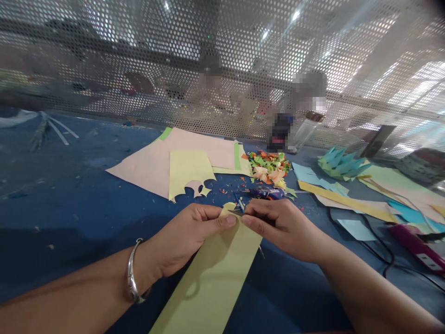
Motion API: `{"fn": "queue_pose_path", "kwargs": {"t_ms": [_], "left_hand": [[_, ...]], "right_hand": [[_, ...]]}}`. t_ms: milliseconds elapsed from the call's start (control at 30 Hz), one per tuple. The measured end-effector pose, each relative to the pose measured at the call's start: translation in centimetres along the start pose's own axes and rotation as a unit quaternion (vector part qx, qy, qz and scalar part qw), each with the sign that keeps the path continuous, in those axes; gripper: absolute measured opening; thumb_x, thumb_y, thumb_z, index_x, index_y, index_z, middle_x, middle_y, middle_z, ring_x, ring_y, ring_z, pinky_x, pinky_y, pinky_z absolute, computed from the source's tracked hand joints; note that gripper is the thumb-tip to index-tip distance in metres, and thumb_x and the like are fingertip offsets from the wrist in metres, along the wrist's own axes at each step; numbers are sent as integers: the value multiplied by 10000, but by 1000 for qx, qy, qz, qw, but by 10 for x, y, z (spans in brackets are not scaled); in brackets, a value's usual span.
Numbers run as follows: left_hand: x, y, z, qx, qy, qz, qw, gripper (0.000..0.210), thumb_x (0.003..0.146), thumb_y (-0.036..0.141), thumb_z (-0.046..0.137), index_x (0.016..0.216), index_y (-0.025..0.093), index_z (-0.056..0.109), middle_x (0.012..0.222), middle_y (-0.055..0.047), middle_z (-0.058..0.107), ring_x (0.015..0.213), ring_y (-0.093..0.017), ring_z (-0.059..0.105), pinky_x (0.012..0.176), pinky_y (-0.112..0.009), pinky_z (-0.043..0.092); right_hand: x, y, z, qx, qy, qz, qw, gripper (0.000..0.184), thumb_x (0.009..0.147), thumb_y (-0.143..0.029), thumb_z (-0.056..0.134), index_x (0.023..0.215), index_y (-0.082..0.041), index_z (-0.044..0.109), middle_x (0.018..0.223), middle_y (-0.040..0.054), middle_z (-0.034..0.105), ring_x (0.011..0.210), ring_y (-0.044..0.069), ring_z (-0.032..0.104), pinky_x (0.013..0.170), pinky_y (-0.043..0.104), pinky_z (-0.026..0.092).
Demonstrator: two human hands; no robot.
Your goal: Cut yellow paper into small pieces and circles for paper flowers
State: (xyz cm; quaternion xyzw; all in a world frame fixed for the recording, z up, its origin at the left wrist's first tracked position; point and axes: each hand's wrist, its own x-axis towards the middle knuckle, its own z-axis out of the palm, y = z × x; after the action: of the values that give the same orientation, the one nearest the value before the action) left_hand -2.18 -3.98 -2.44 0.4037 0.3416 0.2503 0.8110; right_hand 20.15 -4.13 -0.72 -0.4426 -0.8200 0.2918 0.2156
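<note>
A long strip of pale yellow-green paper (222, 278) runs from the bottom of the view up to both hands. My left hand (205, 225) pinches its far end between thumb and fingers; a silver bangle circles that wrist. My right hand (278, 225) is closed around small scissors (236, 213), whose dark blade lies at the paper's far edge. The handles are hidden in the fingers. A small rounded tab of paper (228, 207) sticks up beside the blade. Just beyond the right hand lies a dark blue tool (267, 192), partly covered, its kind unclear.
Beyond the hands lie a pale pink sheet (146, 162), a scalloped yellow sheet (189, 167) and a pile of coloured paper scraps (273, 162). To the right are paper strips (351, 202), a blue-green paper flower (342, 162), a purple power strip (417, 246) and black cables. A perforated metal screen (156, 69) stands behind.
</note>
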Motion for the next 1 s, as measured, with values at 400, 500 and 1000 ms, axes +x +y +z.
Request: {"fn": "queue_pose_path", "kwargs": {"t_ms": [400, 500, 1000], "left_hand": [[-1, 3, 2, 14, 7, -6, 1000, 209, 810, 376, 764, 859, 174, 738, 838, -44, 745, 690, -128, 655, 675, -243, 482], [0, 3, 2, 16, 8, -7, 1000, 219, 816, 379, 756, 868, 167, 740, 845, -49, 748, 687, -128, 654, 666, -239, 481], [1, -2, -3, 11, -21, 2, 1000, 227, 861, 380, 722, 900, 156, 730, 876, -51, 746, 697, -122, 667, 680, -244, 498]], "right_hand": [[-1, 1, 1, -13, -6, -4, 1000, 334, 1004, -427, 493, 808, -174, 587, 677, -43, 464, 591, 81, 391, 531, 229, 315], [0, 1, 1, -1, -5, -3, 1000, 330, 1003, -423, 498, 798, -177, 579, 662, -52, 447, 583, 77, 378, 518, 219, 306], [0, 0, 1, -7, -5, -13, 1000, 332, 1003, -416, 502, 791, -174, 582, 664, -55, 447, 585, 70, 381, 525, 206, 310]]}}
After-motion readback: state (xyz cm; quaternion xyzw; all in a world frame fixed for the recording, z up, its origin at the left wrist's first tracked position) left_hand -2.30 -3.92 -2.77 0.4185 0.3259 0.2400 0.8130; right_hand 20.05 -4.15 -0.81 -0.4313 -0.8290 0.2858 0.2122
